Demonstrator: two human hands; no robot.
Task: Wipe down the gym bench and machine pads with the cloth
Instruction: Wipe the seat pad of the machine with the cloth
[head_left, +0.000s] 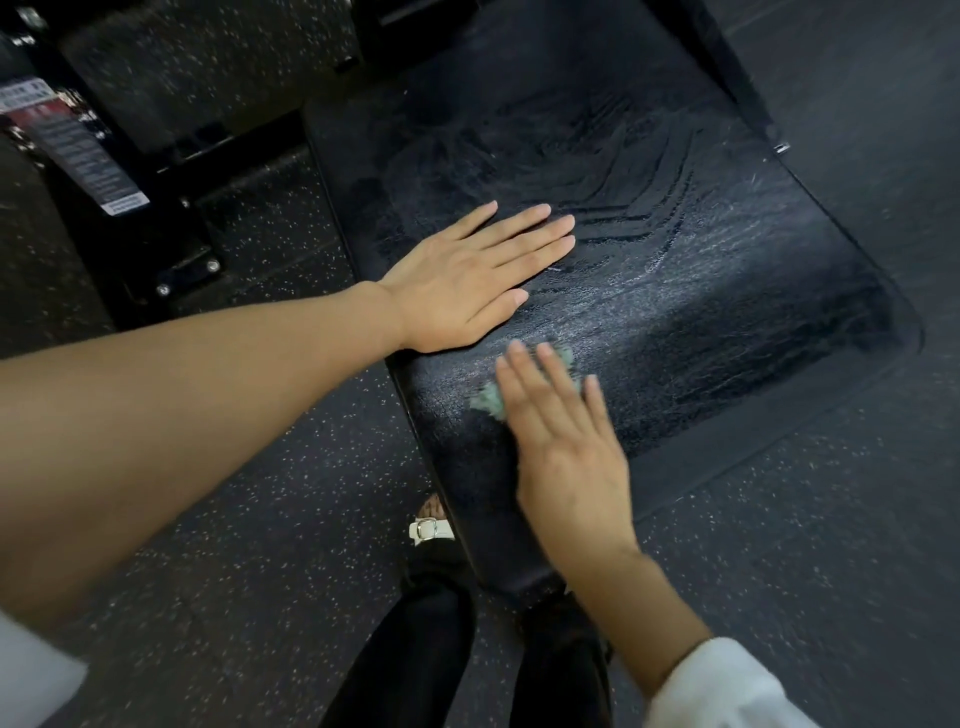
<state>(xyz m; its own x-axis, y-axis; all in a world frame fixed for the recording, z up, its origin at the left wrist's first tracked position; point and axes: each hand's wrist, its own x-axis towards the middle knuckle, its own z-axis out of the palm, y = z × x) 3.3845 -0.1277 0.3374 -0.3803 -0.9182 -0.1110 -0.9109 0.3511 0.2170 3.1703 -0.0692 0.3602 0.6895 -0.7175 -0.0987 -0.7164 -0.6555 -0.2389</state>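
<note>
A black padded bench (675, 291) fills the middle of the view, its surface streaked with wet wipe marks. My left hand (467, 280) lies flat on the pad's left side, fingers straight and pointing right. My right hand (561, 431) presses a small pale green cloth (491, 400) onto the near part of the pad with straight fingers. Most of the cloth is hidden under that hand; bits show at the fingertips and to the left. The right hand looks motion-blurred.
A black machine frame (171, 244) with a printed label (78, 145) stands at the left on speckled rubber flooring (234, 545). My dark trouser legs and a white-strapped sandal (431, 530) are below the bench's near end.
</note>
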